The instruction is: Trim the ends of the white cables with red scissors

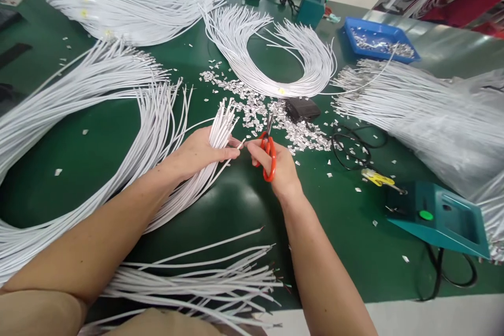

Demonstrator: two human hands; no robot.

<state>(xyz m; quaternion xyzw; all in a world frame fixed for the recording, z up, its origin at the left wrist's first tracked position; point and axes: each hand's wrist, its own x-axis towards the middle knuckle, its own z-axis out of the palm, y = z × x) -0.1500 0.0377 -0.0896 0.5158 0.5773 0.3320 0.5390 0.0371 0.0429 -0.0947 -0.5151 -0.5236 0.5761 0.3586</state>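
Note:
My left hand (202, 152) is wrapped round a bundle of white cables (222, 128), whose ends point up and away from me. One cable end sticks out to the right between its thumb and fingertips. Just to the right, my right hand (277, 165) has red-handled scissors (268, 160) hooked on its fingers, with the blades pointing away. Its thumb and forefinger are pinched beside the tip of that single cable. Small silvery scraps (307, 135) lie beyond both hands.
Coiled white cables (291, 84) lie ahead, with more bundles (129, 5) at left and loose ends (236, 278) near me. At right are a teal device (441, 218), a yellow clip (378, 177) and plastic-covered cables (441, 115). A blue tray (350, 37) sits farther back.

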